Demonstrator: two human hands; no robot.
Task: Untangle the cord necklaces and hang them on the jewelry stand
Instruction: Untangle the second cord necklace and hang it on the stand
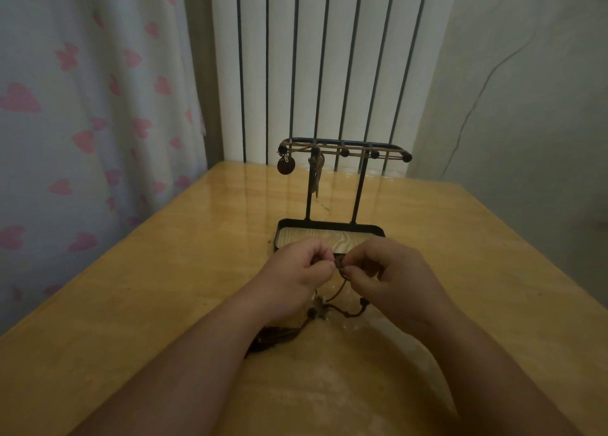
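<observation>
Cord necklaces (338, 289) lay in a dark tangle on the surface (164, 287), just in front of the jewelry stand (359, 189). We held one bit of the tangle up between our two hands. Our left hand (296, 271) pinched the cord with its fingertips. Our right hand (391, 271) pinched it too, so close by that the two hands almost touched. From there the cord hung down to a little star charm (320, 313). More dark cords (273, 337) lay in a bunch beside our left arm. On the stand, a tan cord (329, 146) ran along the top bar, and a round pendant (285, 166) hung at its left end. We thought the dark cords were light, soft and floppy, so they would bend any way we moved them. We did not think they would break, but a hard pull could make a knot tighter. The best place to hold seemed to be right next to the knot, with just our fingertips, so we could pick one loop loose. The charms looked like they could catch on other cords. To hang a necklace, we thought it best to lift it by its loop.
</observation>
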